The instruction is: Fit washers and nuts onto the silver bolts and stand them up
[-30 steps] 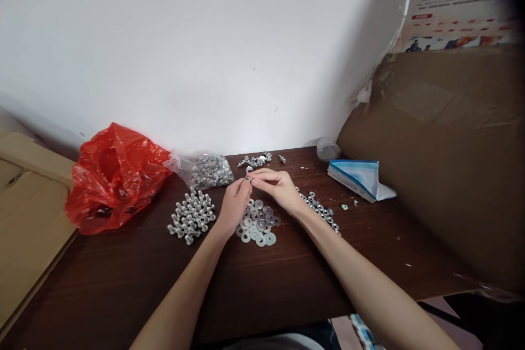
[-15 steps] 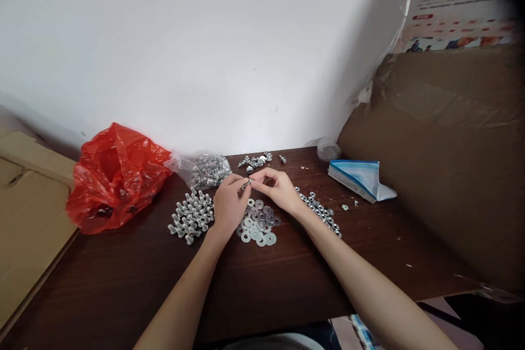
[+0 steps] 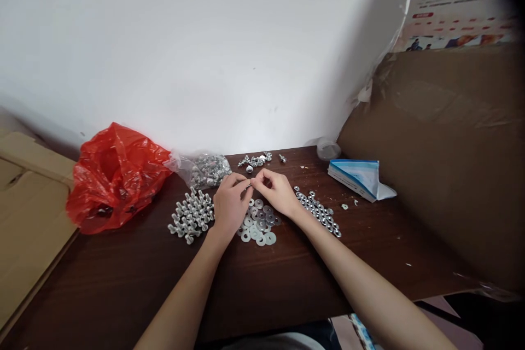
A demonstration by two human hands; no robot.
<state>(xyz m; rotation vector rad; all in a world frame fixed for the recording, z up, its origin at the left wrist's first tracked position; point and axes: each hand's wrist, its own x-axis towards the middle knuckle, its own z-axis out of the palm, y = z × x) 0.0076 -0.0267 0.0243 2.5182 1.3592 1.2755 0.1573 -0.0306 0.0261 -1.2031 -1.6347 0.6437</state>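
Observation:
A small metal bolt point(image 3: 248, 186) is pinched between the thumb and fingers of my left hand point(image 3: 232, 202). The closed fingertips of my right hand point(image 3: 275, 191) meet at the bolt's far end; whether a nut or washer sits under them is hidden. Just below both hands lies a pile of flat washers point(image 3: 258, 224), partly covered by my left hand. To the left stands a cluster of bolts point(image 3: 191, 216). Loose nuts point(image 3: 318, 210) spread out beside my right wrist. Beyond my fingertips rest several bolts fitted with hardware point(image 3: 256, 161).
A clear bag of metal hardware point(image 3: 210, 169) and a red plastic bag point(image 3: 118, 175) lie at the back left. On the right are a blue and white folded carton point(image 3: 355, 178), a clear round container point(image 3: 328, 149) and a large cardboard box point(image 3: 443, 164). A white wall point(image 3: 225, 54) rises behind the table.
My right fingers have shifted slightly and closed more tightly around the bolt's end, hiding the bright metal there. My left hand holds almost the same position.

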